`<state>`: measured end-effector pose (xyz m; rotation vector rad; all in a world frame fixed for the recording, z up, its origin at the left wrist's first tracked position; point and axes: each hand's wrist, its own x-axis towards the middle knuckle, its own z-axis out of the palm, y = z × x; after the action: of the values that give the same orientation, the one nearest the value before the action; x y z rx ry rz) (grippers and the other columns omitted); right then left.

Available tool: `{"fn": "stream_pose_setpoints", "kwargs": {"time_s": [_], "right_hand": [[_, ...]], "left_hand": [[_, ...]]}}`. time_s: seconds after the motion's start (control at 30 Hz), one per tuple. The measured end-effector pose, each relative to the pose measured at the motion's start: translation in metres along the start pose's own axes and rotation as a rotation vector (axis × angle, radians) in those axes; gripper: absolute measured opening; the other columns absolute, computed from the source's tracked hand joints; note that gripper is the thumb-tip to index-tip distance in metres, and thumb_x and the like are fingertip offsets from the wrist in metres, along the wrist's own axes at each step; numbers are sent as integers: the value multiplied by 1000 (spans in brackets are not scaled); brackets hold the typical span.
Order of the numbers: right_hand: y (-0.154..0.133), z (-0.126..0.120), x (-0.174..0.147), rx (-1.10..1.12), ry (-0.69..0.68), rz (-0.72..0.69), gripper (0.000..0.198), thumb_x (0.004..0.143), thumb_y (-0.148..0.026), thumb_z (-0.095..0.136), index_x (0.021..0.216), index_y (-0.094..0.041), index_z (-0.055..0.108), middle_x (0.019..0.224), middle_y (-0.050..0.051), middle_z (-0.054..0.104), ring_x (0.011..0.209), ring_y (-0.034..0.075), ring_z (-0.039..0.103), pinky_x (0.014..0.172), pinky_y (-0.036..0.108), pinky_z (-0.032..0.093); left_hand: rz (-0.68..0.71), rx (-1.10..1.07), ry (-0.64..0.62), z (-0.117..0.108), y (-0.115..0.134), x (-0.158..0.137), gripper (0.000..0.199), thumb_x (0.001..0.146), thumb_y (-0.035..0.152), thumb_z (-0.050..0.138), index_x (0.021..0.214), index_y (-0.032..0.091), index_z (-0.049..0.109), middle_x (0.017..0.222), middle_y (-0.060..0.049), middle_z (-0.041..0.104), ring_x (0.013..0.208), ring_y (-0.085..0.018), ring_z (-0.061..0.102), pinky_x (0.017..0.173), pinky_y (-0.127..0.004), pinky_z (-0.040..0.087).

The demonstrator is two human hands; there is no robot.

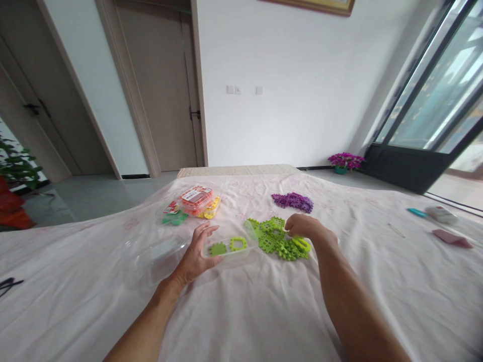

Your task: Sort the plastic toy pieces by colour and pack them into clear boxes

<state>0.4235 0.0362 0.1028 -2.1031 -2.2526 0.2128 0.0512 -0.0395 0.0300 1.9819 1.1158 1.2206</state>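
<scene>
My left hand grips the left end of a clear plastic box, thumb at the front and fingers behind. Inside the box lie two flat green pieces with notched edges: a solid square and a square frame. To the right of the box spreads a heap of green interlocking pieces. My right hand is over the heap's right side, fingers curled down and closed; whatever is between the fingertips is hidden. A brighter yellow-green frame piece lies on the heap below my right wrist.
A clear lid or empty box rests at left. Behind it are packed boxes of red pieces, yellow pieces and green pieces. Purple pieces lie farther back. A blue item and a pink cloth-like piece lie right.
</scene>
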Motion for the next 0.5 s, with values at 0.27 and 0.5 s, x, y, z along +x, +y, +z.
{"fn": "stream_pose_setpoints", "kwargs": {"time_s": [0.27,0.5], "right_hand": [[1,-12,4,65,122,71,32,74,-17,56,98,-24,77,98,8,74,87,21,68,71,26,47],[-30,-2,5,422,143,-133,33,82,-19,51,104,-18,75,90,6,75,78,19,68,74,26,50]], "left_hand": [[26,40,-2,0,-1,0,74,71,32,77,137,28,44,143,-12,30,136,-32,35,111,-53,38],[44,45,6,0,0,1,74,71,32,77,138,28,44,144,-11,30,139,-32,31,113,-52,36]]}}
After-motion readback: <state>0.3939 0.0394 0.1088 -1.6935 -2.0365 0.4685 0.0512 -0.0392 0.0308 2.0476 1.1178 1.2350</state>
